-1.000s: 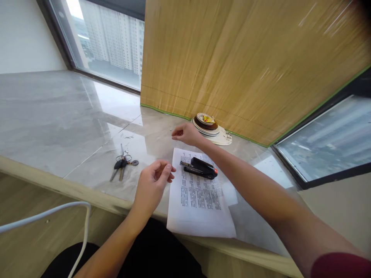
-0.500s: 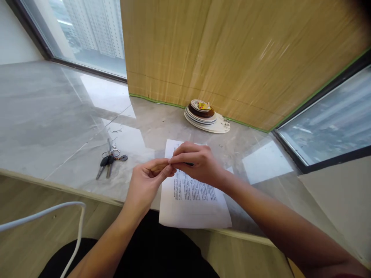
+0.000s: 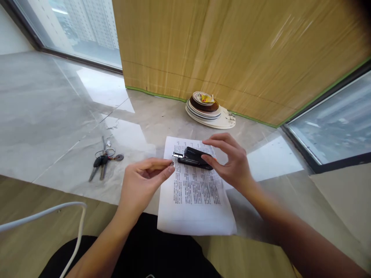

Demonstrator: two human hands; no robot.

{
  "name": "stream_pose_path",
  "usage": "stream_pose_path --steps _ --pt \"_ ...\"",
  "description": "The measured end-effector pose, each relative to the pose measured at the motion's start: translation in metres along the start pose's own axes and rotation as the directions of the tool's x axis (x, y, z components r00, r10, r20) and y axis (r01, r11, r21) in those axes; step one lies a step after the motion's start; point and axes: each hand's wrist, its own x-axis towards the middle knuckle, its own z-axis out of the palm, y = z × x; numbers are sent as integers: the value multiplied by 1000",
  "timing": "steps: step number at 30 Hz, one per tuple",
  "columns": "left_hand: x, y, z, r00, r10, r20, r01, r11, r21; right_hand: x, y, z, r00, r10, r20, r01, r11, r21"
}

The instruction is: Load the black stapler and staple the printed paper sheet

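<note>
A black stapler (image 3: 194, 159) lies on a printed sheet of paper (image 3: 197, 218), its silver metal end pointing left and its top part raised. My right hand (image 3: 230, 160) is at the stapler's right end, fingers spread apart and thumb over its edge; whether the thumb presses on it I cannot tell. Left of the stapler, my left hand (image 3: 142, 181) pinches thumb and forefinger together near the metal end. A tiny dark bit shows at those fingertips, too small to name.
A bunch of keys (image 3: 102, 160) lies to the left on the grey marble ledge (image 3: 66, 154). At the back, a stack of plates (image 3: 207, 116) carries a small yellow packet (image 3: 207, 99) in front of the bamboo blind (image 3: 197, 46). A white cable (image 3: 81, 224) hangs at lower left.
My right hand has drawn away from my left fingertips to the right, and its fingers have spread. The stapler, mostly hidden before, now shows. My left hand stays pinched.
</note>
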Motion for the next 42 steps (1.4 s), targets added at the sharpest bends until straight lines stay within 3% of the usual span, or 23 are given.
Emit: stream_pose_path --steps 2,6,8,11,14,17,21,31,38,42 --pt "6 -6 -3 1000 25 -13 -23 992 122 -8 23 4 999 21 36 -18 997 -80" --pt "13 -17 -5 1000 26 10 -27 979 203 -19 44 21 978 45 202 -38 998 -40" --pt "12 -17 -6 998 61 31 -66 973 221 -21 39 23 985 21 174 -18 1000 -20" --pt "8 -12 -7 980 172 95 -193 933 302 -21 26 17 984 -103 144 107 994 -22" --pt "6 -7 -6 946 293 138 -323 833 450 -24 16 10 966 -186 181 193 981 -22" --pt "8 -6 -3 925 337 178 -377 746 549 -27 12 8 959 -188 213 194 981 -7" --pt "10 -7 -1 923 286 259 -384 743 548 -28 9 8 955 -181 237 181 983 19" --pt "12 -7 -2 915 243 321 -387 753 533 -28 5 8 953 -160 259 147 987 70" --pt "10 -11 0 887 324 327 -456 720 523 -28 5 9 956 -144 257 124 988 94" --pt "7 -13 -1 862 356 360 -497 731 468 -26 7 7 963 -69 261 33 989 141"
